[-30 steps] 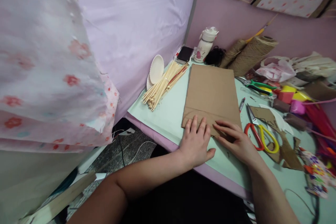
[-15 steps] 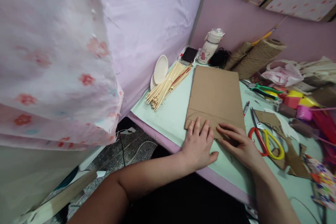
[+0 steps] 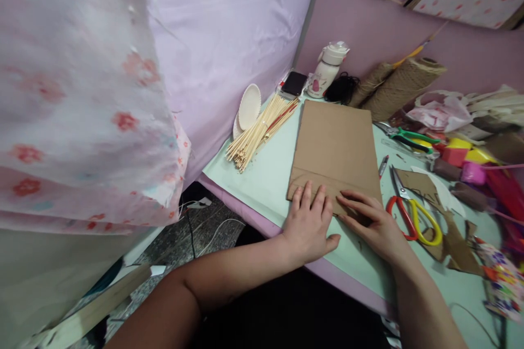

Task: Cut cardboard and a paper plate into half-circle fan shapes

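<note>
A flat brown cardboard sheet (image 3: pixel 338 142) lies on the pale green tabletop (image 3: pixel 262 188), with curved lines across its lower part. My left hand (image 3: pixel 309 223) rests flat on the lower left of the sheet, fingers spread and thumb out to the side. At the lower right edge of the cardboard is my right hand (image 3: pixel 374 226), its fingers stretched over the surface and the thumb near the edge, apart from the fingers. Just right of that hand lie scissors (image 3: pixel 409 207) with red and yellow handles. A pen (image 3: pixel 383 166) is beside the sheet's right edge.
Bundled wooden sticks (image 3: pixel 260 133) and white oval dishes (image 3: pixel 249 107) are at the left. Behind stand a phone (image 3: pixel 295 83), a white bottle (image 3: pixel 326 72) and twine rolls (image 3: pixel 405 87). Green-handled pliers (image 3: pixel 413 139), cardboard scraps (image 3: pixel 456 245) and colourful packets (image 3: pixel 501 278) crowd the right.
The view has shifted very slightly. Both hands keep the same place on the cardboard.
</note>
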Motion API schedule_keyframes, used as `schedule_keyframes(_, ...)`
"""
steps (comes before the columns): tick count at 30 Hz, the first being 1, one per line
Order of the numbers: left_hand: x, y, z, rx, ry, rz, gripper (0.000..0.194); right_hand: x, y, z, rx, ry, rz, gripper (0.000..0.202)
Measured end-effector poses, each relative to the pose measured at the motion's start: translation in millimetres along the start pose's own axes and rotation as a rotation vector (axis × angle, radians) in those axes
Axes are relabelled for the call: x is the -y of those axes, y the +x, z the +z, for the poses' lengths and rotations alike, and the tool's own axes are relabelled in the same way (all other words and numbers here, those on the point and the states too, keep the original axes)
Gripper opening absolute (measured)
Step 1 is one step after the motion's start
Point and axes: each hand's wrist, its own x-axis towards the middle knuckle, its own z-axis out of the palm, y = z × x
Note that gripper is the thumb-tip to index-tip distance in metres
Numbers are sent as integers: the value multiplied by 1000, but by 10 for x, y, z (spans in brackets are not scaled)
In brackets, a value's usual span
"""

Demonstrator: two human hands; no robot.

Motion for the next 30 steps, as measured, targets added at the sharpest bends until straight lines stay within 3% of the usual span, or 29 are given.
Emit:
schedule_keyframes(16,1,20,-19,39,-14,2,75,39,8,-13,-12,33,19,31)
schedule_keyframes(25,-5,60,-8,35,2,18,71,3,12,-55,-195,292,177,26)
schedule_keyframes(30,-25,88,4,33,33,17,69,-3,9,-82,-208,320,149,29)
